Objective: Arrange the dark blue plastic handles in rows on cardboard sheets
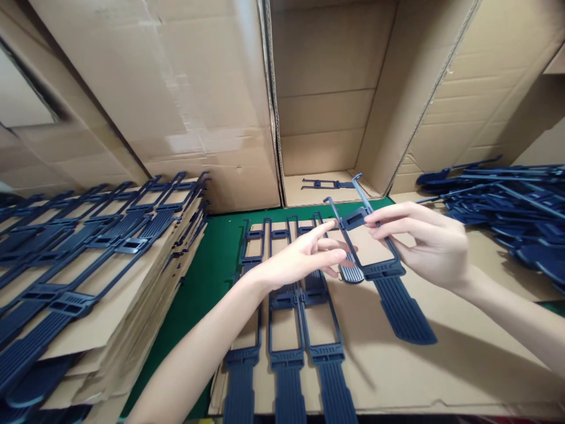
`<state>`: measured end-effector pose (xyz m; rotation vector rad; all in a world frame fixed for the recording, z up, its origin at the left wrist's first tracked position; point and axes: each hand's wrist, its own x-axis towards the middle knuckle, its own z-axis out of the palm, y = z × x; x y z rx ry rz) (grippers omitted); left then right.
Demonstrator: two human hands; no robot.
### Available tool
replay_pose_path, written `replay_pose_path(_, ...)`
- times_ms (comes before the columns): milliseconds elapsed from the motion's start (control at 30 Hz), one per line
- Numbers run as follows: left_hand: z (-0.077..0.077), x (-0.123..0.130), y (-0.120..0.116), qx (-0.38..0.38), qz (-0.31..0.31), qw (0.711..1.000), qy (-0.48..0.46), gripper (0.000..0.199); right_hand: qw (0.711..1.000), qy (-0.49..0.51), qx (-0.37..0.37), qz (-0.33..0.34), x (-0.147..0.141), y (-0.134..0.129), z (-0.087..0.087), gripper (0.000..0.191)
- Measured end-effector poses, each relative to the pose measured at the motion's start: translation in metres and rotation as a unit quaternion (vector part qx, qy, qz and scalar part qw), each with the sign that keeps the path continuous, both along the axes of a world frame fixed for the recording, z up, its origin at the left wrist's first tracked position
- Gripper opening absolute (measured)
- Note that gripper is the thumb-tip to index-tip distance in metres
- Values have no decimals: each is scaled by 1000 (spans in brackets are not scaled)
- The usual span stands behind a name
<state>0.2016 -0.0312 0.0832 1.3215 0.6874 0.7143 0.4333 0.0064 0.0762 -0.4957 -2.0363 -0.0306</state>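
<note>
My right hand (424, 244) pinches one side rail of a dark blue plastic bracket (386, 269), which has a long open frame, two hooked prongs and a ribbed paddle end. The bracket is tilted above the cardboard sheet (375, 377), its paddle toward me. Beside its left rail, my left hand (306, 253) has its fingers apart, the index fingertip at the crosspiece. Under my left hand and wrist, several like brackets (286, 359) lie in rows on the sheet, partly hidden by the hand.
Layers of brackets and cardboard sheets form a stack (119, 318) at left. A loose heap of brackets (503, 206) is at right. Behind stands an open cardboard box (326, 123), with one bracket (326, 184) on its bottom flap. Green surface (194, 312) shows between stack and sheet.
</note>
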Motion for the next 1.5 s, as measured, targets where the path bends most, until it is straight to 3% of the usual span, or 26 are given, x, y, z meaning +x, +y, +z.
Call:
replay_pose_path(100,4,7,-6,-20,9,1000,-20,61,999,-10,-51,15,0,-17,3,22)
replay_pose_path(167,5,10,-8,-29,35,999,-16,43,986,16,-160,46,0,-29,5,21)
replay_pose_path(233,5,13,-11,-35,60,998,-3,32,946,82,-304,75,1,-40,5,30)
replay_pose_path(333,2,19,-15,-41,72,996,14,34,869,154,-467,57,6,-48,-1,42)
replay_pose_path(467,-3,23,-21,-24,25,998,60,38,791,80,-605,37,15,-51,-16,37)
replay_pose_path(533,-2,20,-21,62,-4,984,167,37,768,51,-638,21,19,-54,-22,41)
replay_pose_path(567,0,18,-21,135,-3,959,248,37,761,47,-647,6,21,-55,-26,43)
replay_pose_path(600,2,15,-20,214,6,917,338,36,757,49,-651,-10,23,-57,-30,45)
replay_pose_path(700,8,5,-17,371,-1,744,555,29,740,49,-670,-35,31,-60,-45,49)
replay_pose_path(733,9,1,-16,386,-20,708,591,28,732,49,-678,-35,33,-60,-51,49)
replay_pose_path(800,10,-4,-14,391,-57,679,618,31,719,47,-693,-32,36,-59,-62,48)
replay_pose_path(1000,7,-12,-12,380,-86,686,615,47,726,27,-687,-13,30,-61,-75,42)
replay_pose_path(1267,7,-9,-14,365,-107,688,618,53,751,13,-660,-5,33,-74,-71,35)
replay_pose_path(1500,-1,-5,-15,381,-110,690,606,51,745,-12,-666,-30,34,-84,-71,37)
